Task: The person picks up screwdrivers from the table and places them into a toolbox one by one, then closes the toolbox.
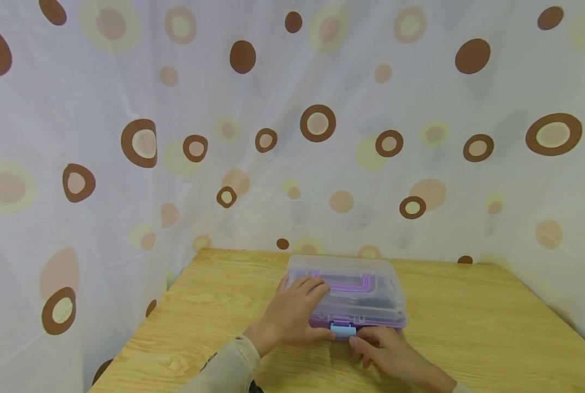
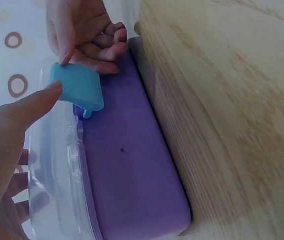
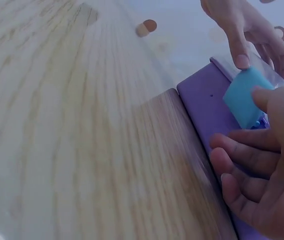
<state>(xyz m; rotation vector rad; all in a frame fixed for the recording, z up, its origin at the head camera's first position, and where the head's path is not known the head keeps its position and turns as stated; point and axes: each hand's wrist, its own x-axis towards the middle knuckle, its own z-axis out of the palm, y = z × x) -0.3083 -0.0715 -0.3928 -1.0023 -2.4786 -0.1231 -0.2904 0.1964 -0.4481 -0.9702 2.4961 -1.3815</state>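
Note:
A lidded plastic box point(image 1: 351, 303) with a clear lid and purple base sits on the table; a light-blue latch point(image 1: 343, 331) is at its front. In the left wrist view the latch point(image 2: 77, 86) stands tilted out from the purple wall point(image 2: 131, 160). My left hand point(image 1: 294, 314) rests its fingers on the lid's left part, with its thumb on the latch's left end. At the latch's other end is my right hand point(image 1: 388, 352); its thumb touches the latch point(image 3: 247, 95), while its other fingers bend loosely beside the box's front.
A purple handle point(image 1: 351, 285) lies folded on the lid. The wood-grain table point(image 1: 469, 327) extends to both sides of the box. Behind and at the left hangs a white curtain point(image 1: 272, 87) with brown and beige dots. Dark contents show dimly through the lid.

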